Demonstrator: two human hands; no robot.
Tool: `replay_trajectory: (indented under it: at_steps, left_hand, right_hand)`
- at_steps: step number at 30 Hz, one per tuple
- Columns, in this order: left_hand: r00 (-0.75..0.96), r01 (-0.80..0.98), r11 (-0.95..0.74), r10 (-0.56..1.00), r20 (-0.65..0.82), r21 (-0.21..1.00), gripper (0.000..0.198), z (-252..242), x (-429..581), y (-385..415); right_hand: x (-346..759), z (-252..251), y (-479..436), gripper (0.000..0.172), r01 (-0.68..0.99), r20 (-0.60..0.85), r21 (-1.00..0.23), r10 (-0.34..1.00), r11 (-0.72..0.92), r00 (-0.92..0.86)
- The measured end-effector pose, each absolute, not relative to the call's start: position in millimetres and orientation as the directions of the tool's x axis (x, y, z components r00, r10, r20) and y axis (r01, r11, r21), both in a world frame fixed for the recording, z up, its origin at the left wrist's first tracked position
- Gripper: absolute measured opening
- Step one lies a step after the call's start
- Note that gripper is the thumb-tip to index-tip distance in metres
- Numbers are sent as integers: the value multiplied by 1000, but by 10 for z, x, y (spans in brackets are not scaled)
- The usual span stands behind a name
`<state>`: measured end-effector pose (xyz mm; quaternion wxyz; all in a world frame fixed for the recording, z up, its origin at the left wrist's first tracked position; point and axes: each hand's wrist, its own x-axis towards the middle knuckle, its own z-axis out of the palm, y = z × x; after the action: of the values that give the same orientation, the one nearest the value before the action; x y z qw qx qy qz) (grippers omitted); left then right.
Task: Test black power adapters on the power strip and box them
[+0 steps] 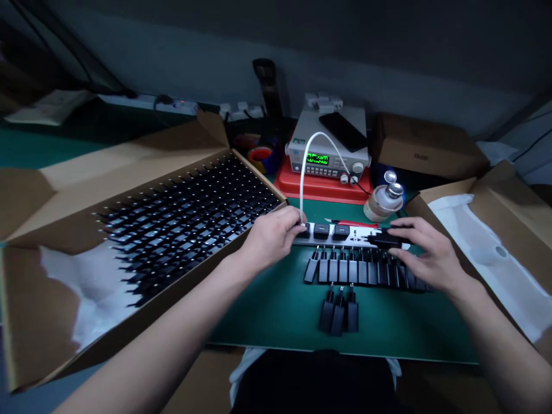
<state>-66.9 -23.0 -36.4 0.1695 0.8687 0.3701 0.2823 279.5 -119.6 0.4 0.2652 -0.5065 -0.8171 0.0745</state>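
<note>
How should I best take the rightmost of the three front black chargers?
Pinch the black charger by its body from above, coming from the right: that side is free, a neighbour sits close on the left, and its prongs point away.

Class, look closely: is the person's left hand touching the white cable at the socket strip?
Touching: the head view shows the left hand with its fingertips against the lower end of the white cable, just above the socket strip.

An electronics workshop, shown by the green bench mat, benchtop test instrument and boxed black chargers
</note>
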Motion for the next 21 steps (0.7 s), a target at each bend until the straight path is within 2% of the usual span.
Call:
replay_trajectory:
  at_steps: [4,7,9,12,15,18,21]
  left_hand:
    - [533,572,-660,751,391,487,12,-435,-628,-261]
    - [512,574,-634,772,377,518,12,-440,-622,-261]
    - [490,575,-608,792,364,548,11,-412,-643,-283]
    - [415,623,-531,847,332,575,29,-364,-723,-361]
    - [351,725,-440,898,265,530,45,-383,-816,-423]
    - [409,781,-435,898,160,449,37,-448,-859,-390]
    - [451,788,-430,890,63,441,26,-435,-888,-294]
  right_hand:
    - [2491,98,-759,26,803,71,-188,823,566,-564]
    - [2232,157,-597,20,811,-130,-43,802,584,-584]
    - [2180,192,-549,17,820,-184,-25,804,572,-566]
    - [2336,208,-567,17,841,-160,-84,826,534,-541]
    - [2583,130,-664,16,866,-76,-147,868,478,-491]
    - [2688,-41,-763,27,865,30,-201,885,460,-464]
    - [2662,-216,-823,38,843,64,-209,868,495,-493]
